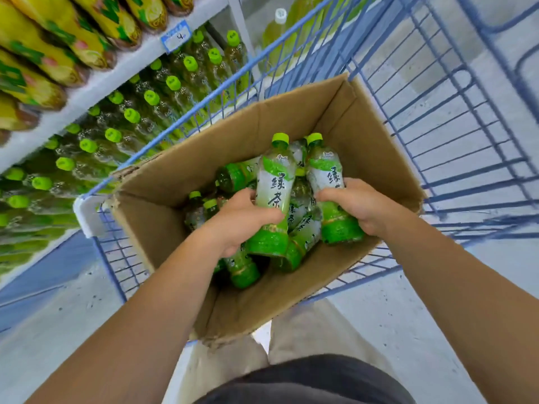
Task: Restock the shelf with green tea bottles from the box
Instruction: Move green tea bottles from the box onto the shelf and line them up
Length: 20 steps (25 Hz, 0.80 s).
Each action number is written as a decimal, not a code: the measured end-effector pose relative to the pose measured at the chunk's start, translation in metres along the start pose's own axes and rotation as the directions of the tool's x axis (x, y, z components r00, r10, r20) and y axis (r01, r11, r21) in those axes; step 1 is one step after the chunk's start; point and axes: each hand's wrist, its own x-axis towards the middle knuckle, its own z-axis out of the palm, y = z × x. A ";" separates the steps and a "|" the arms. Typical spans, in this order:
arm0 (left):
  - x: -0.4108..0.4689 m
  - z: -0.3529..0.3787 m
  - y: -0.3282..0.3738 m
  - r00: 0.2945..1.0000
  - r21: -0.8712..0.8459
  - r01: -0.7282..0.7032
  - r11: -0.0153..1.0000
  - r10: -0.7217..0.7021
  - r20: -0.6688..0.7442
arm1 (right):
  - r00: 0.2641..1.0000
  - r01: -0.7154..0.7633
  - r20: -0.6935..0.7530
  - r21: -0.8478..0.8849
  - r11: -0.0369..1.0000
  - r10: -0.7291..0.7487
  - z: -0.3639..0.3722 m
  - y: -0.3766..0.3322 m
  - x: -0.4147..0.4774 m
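An open cardboard box point(364, 141) sits in a blue wire cart and holds several green tea bottles point(237, 176) lying loose. My left hand point(239, 223) is shut around the lower half of one green tea bottle point(275, 182), held nearly upright above the pile. My right hand point(355, 204) grips a second green tea bottle point(326, 173), also cap-up, just to the right of the first. Both bottles have light green caps and white-green labels. On the left, the shelf point(96, 86) carries rows of the same green-capped bottles point(131, 115).
The blue wire cart point(455, 118) surrounds the box, its rim close to the shelf edge. Yellow-labelled bottles point(58, 39) lie on the shelf level above. A price tag point(176, 36) hangs on the shelf edge. Pale floor lies below and to the right.
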 end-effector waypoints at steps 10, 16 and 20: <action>-0.120 -0.015 -0.013 0.962 -0.260 -0.213 0.942 0.155 -0.224 | 0.967 0.249 -0.029 -0.084 0.965 -0.252 0.046 -0.021 -0.121; -0.181 -0.057 -0.054 0.870 -0.278 -0.423 0.863 0.301 -0.389 | 0.925 0.373 -0.007 -0.162 0.913 -0.379 0.112 -0.031 -0.190; -0.223 -0.098 -0.091 0.786 -0.213 -0.540 0.814 0.398 -0.473 | 0.885 0.457 0.000 -0.199 0.867 -0.466 0.172 -0.036 -0.228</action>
